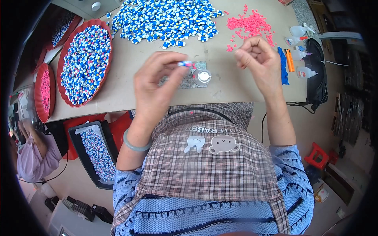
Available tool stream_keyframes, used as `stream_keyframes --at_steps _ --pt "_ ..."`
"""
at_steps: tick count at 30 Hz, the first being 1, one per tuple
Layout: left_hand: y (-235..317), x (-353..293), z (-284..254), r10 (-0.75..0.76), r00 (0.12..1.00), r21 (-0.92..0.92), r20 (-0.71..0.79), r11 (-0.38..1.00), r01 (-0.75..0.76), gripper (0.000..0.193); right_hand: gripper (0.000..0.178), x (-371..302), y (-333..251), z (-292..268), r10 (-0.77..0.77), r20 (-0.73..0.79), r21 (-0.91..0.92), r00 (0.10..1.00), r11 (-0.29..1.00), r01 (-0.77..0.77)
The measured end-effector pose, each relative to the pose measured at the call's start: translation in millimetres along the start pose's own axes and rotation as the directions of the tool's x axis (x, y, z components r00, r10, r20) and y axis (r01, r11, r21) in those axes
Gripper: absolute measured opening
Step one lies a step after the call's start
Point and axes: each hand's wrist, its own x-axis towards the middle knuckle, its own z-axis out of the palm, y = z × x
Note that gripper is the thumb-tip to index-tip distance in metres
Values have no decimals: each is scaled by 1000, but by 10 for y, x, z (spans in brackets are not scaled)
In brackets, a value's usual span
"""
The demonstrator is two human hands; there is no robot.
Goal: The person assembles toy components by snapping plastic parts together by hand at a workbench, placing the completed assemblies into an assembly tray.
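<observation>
Between the thumb and forefinger of my left hand is a small blue-and-white piece with a touch of pink at its end. Under that hand lies a speckled grey-green slab, and a small round clear container with a shiny top stands on it. My right hand is raised to the right of the slab, thumb and fingers curled together; whether a tiny thing is in them cannot be made out. Just beyond it is a scatter of small pink pieces.
A large heap of blue-and-white pieces covers the table's far side. Two red trays of pieces stand at left. Squeeze bottles, an orange lighter-like object and blue cloth lie at right. A black bin is below left.
</observation>
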Motion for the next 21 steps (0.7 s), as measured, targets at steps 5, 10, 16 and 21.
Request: stream_keyframes --at_steps 5,10,16,21 --pt "-170 106 -700 173 946 310 -273 947 -83 20 9 107 431 -296 -56 -61 -529 997 848 15" --pt "126 103 -1425 506 842 948 -186 316 20 22 10 192 347 -197 -233 -24 -692 972 706 152" --pt "-76 151 -832 407 914 824 9 514 -237 19 16 127 723 -354 -462 210 -809 862 413 418" --pt "-200 287 -413 317 942 656 106 690 -306 23 12 73 449 -211 -451 226 -780 864 447 437"
